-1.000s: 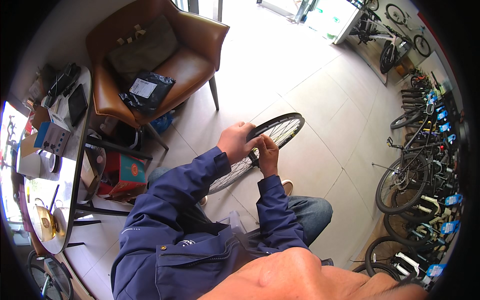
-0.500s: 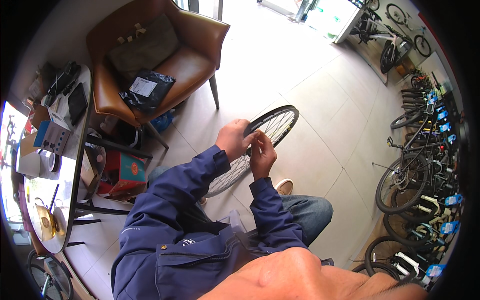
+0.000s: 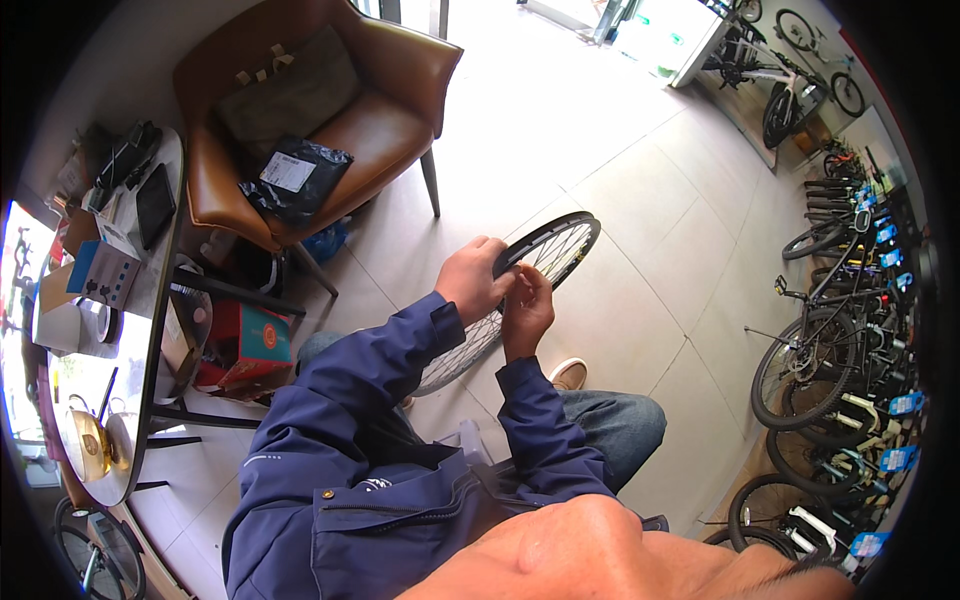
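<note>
Rim [image 3: 541, 231] is blk, jkt [image 3: 330, 410] navy, chair [image 3: 398, 135] brn.

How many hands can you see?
2: the left hand is holding the wheel by its edge, and the right hand is close beside it, with some fingers hidden.

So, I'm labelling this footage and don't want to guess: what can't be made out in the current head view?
Anything the bare right hand might pinch at the black-rimmed, wire-spoked bicycle wheel: head view, hidden by that hand.
Contents of the black plastic parcel: head view, hidden by its wrapping.
Rest of the dark-wheeled bicycle at lower left: head view, cut off by the picture's dark edge.
</note>
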Action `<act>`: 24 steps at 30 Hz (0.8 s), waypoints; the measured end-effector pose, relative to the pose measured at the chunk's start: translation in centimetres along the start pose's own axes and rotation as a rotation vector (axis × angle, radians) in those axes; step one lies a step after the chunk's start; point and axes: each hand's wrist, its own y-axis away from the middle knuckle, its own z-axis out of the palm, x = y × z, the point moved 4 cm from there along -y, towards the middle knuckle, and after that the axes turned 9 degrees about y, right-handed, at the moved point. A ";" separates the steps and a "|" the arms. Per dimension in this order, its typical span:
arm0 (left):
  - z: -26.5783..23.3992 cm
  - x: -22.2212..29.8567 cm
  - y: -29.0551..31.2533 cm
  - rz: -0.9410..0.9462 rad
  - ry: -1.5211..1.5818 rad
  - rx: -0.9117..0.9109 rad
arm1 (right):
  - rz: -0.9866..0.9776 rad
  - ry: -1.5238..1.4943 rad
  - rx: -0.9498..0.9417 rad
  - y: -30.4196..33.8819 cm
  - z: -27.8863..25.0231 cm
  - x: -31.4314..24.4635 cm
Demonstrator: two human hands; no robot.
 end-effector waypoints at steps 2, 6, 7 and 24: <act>0.0 -0.1 -0.1 -0.020 0.008 0.006 | -0.217 0.097 0.035 0.5 0.6 -1.1; 0.1 -0.2 0.1 -0.053 -0.012 0.003 | -0.237 0.218 0.041 0.6 0.8 -1.2; 0.1 -0.2 0.1 -0.050 -0.022 -0.004 | -0.221 0.234 0.037 0.6 0.7 -1.1; -0.4 0.2 0.0 0.104 -0.004 0.054 | -0.172 0.346 -0.225 -1.1 -0.4 -1.4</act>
